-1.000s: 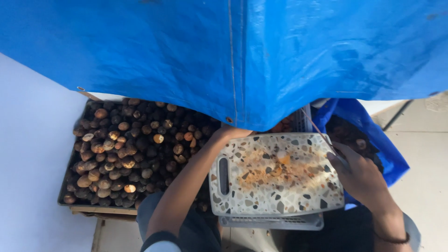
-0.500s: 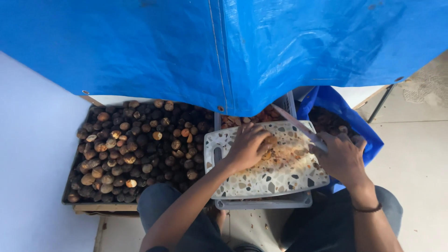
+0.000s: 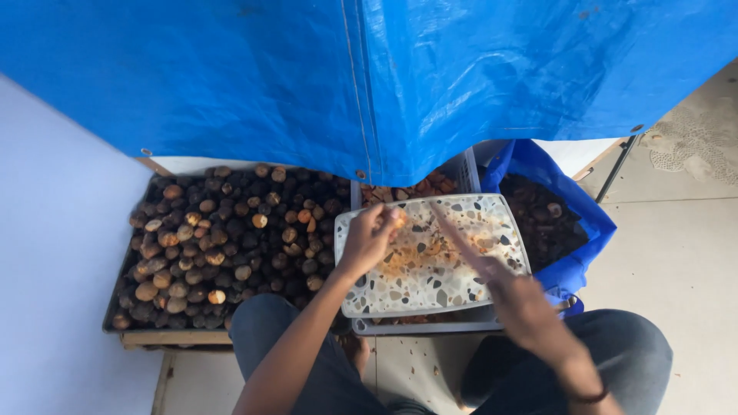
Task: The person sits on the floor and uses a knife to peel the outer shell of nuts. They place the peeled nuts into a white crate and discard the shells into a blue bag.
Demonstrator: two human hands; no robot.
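My left hand (image 3: 369,240) rests on the left part of a speckled white cutting board (image 3: 453,288), fingers pinched around a small brownish nut piece. My right hand (image 3: 516,296) is blurred over the board's right edge and grips a knife (image 3: 455,230) whose blade points up and left across the board. Orange-brown scraps (image 3: 415,257) lie in the middle of the board. The board sits on a pale grey crate (image 3: 430,326) holding orange pieces (image 3: 419,188).
A wooden tray (image 3: 177,336) full of dark and tan round nuts (image 3: 223,238) lies to the left. A blue bag (image 3: 565,230) of dark husks stands to the right. A blue tarp (image 3: 369,77) hangs overhead. White wall on the left, tiled floor on the right, my knees below.
My left hand has shifted left on the board and now pinches a piece. My right hand has swung down to the board's lower right, with the knife moving fast.
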